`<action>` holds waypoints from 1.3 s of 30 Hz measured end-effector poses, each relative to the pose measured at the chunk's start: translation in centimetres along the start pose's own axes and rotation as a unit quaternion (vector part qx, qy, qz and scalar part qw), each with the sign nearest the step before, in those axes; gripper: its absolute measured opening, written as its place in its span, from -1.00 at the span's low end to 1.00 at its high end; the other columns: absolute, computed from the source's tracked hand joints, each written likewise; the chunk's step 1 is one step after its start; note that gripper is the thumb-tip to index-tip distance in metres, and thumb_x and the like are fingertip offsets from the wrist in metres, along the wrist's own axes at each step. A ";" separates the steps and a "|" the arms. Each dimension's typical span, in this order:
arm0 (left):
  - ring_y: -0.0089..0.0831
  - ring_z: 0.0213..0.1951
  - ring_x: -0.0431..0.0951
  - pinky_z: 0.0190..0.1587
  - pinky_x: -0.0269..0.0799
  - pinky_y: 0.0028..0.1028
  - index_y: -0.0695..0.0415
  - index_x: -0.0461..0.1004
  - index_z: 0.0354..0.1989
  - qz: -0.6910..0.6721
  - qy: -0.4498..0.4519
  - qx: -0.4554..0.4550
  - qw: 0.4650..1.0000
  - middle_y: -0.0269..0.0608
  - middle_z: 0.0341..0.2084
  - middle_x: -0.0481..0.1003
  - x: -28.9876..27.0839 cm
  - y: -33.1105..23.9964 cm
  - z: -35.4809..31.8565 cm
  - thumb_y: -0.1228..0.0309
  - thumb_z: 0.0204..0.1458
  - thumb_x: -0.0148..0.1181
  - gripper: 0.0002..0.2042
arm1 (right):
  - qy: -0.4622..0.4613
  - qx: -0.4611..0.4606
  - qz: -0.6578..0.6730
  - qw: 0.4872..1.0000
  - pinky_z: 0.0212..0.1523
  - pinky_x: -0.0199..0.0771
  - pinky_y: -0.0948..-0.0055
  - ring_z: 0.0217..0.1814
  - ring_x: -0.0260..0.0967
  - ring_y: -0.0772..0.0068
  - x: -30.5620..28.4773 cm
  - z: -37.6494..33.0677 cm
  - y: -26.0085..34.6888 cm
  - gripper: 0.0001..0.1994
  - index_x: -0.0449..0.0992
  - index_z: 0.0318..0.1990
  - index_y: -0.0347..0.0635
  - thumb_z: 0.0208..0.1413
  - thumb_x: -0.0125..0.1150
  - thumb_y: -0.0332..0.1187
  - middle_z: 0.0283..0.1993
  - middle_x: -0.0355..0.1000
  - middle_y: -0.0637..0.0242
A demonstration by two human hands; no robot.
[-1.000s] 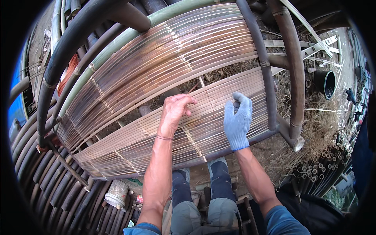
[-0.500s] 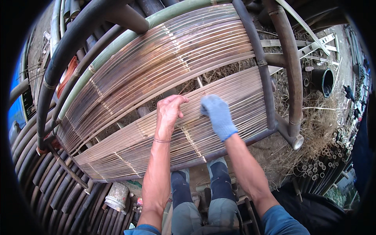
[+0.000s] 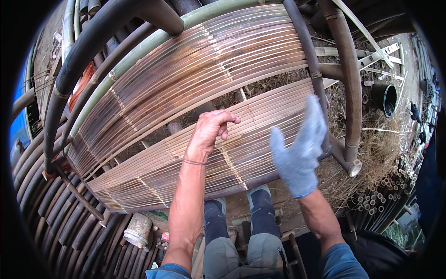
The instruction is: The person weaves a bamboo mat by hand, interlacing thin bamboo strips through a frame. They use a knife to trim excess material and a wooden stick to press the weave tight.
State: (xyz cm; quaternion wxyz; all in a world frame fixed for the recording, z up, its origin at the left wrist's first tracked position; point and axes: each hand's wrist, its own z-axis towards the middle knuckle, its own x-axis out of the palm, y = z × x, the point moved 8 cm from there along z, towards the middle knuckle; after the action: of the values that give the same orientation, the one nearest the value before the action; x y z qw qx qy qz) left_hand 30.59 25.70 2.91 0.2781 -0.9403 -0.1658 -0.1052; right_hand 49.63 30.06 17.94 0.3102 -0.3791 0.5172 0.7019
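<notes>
A long seat of narrow bamboo slats (image 3: 186,83) lies in front of me inside a dark bamboo frame (image 3: 312,42). Pale bindings cross the slats, and a gap runs lengthwise between a far and a near group. Above the near slats (image 3: 278,100), beside the gap, is my bare left hand (image 3: 213,129). Its fingers are curled toward the thumb; whatever they may hold is hidden. My right hand (image 3: 299,149), in a grey-blue knit glove, is raised over the right part of the near slats. Its fingers are stretched and its thumb stands apart, with nothing held.
Thick curved bamboo poles (image 3: 69,79) rise at the left, and another upright pole (image 3: 346,83) stands at the right. Dark bamboo lengths (image 3: 69,228) are stacked at lower left beside a whitish bucket (image 3: 138,230). A black bucket (image 3: 384,98) and dry fibres (image 3: 378,149) lie to the right.
My right hand has moved right, away from my left, and its fingers have spread from a closed shape. My left hand has shifted slightly right, still curled.
</notes>
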 end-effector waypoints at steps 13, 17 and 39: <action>-0.68 -0.70 0.33 -0.28 0.47 -0.55 0.21 0.64 -0.34 0.114 0.064 -0.036 0.991 -0.38 -0.58 0.56 0.5 -1.2 1.3 0.39 0.07 0.32 -0.86 | 0.318 0.251 0.371 0.836 -0.03 0.47 0.27 -0.09 0.46 0.14 -5.6 -14.4 -6.4 -0.81 0.60 -0.13 -0.20 0.08 0.27 -0.46 -0.13 0.54 0.22; -0.68 -0.72 0.29 -0.39 0.44 -0.62 0.23 0.62 -0.38 0.096 0.070 -0.041 0.992 -0.38 -0.64 0.50 1.5 -1.8 1.6 0.42 0.04 0.32 -0.88 | 0.264 0.230 0.113 0.930 0.19 0.43 0.23 0.11 0.42 0.06 -12.1 -12.7 -8.7 -0.54 0.48 0.09 -0.29 -0.05 0.34 -0.57 0.06 0.45 0.01; -0.53 -0.35 0.58 -0.24 0.53 -0.51 0.28 0.42 0.16 0.150 -0.093 -0.008 0.984 -0.27 -0.40 0.58 1.3 -2.8 6.7 0.32 0.16 0.31 -0.55 | 0.116 0.663 0.159 0.722 -0.25 0.51 0.26 -0.37 0.36 0.32 -47.5 -40.5 -23.5 -0.83 0.43 -0.32 -0.14 0.27 0.11 -0.28 -0.44 0.33 0.31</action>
State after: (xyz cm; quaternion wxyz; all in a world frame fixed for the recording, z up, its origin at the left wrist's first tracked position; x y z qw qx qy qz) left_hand 31.44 31.98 -0.88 0.2664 -0.9624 -0.0475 0.0239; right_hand 102.33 -4.56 39.68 0.3033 -0.0673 0.9353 0.1695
